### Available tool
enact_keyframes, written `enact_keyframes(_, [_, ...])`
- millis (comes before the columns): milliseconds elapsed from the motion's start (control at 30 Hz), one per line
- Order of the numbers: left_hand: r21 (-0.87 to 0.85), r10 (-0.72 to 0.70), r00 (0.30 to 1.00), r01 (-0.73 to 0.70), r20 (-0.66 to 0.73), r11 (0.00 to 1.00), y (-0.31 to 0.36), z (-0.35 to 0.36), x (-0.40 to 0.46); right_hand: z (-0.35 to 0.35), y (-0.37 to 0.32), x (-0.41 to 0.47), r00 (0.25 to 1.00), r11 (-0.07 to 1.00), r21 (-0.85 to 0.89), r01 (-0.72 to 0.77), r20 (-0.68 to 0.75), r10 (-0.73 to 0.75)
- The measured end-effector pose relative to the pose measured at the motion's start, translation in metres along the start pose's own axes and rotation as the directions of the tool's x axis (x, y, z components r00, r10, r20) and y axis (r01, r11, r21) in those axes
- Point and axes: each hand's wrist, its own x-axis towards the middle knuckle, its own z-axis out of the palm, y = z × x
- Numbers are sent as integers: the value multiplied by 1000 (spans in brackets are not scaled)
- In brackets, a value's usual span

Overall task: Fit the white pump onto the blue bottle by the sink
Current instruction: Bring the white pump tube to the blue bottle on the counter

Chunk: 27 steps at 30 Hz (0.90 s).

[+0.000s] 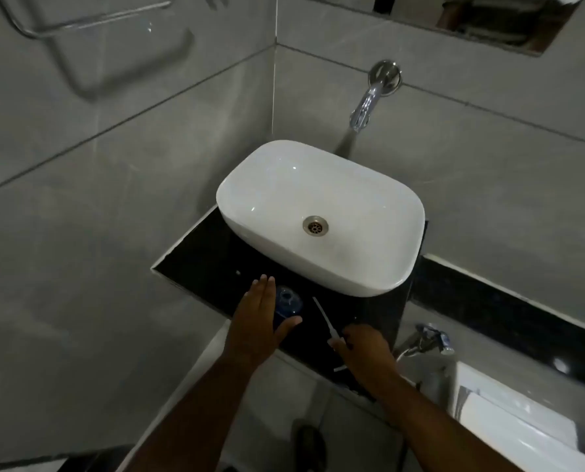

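Observation:
The blue bottle (287, 304) stands upright on the black counter (202, 253) in front of the white sink (321, 212), its round neck open at the top. My left hand (260, 321) is beside it on the left, fingers straight and apart, thumb curving under the bottle's near side; contact is unclear. The white pump (323, 316) lies to the right, its thin tube pointing toward the sink. My right hand (362, 349) covers the pump's head end with fingers curled over it.
A chrome wall tap (366, 103) hangs over the sink. Grey tiled walls close in on the left and behind. A chrome hand sprayer (427, 338) and a white toilet cistern (509, 417) sit at the lower right. The counter's front edge is just below my hands.

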Motion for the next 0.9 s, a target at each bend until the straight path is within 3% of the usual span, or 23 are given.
enact_keyframes(233, [3, 9, 999, -9, -48, 1000, -7, 5, 3, 11, 4, 3, 996, 996, 22, -83, 45, 82])
enact_keyframes(533, [-26, 14, 998, -16, -61, 1000, -9, 6, 0, -8, -12, -1, 984, 975, 145, -169, -37, 176])
enact_keyframes(700, [49, 53, 997, -50, -63, 998, -10, 6, 2, -49, -28, -14, 978, 896, 434, -89, -132, 162])
enact_keyframes(800, [37, 65, 995, -62, -78, 997, -10, 8, 3, -80, -44, -20, 967, 904, 426, 34, -244, 79])
enact_keyframes(900, [-50, 42, 994, -47, -100, 998, -9, 13, 2, -110, -70, -21, 970, 941, 303, 153, -227, -85])
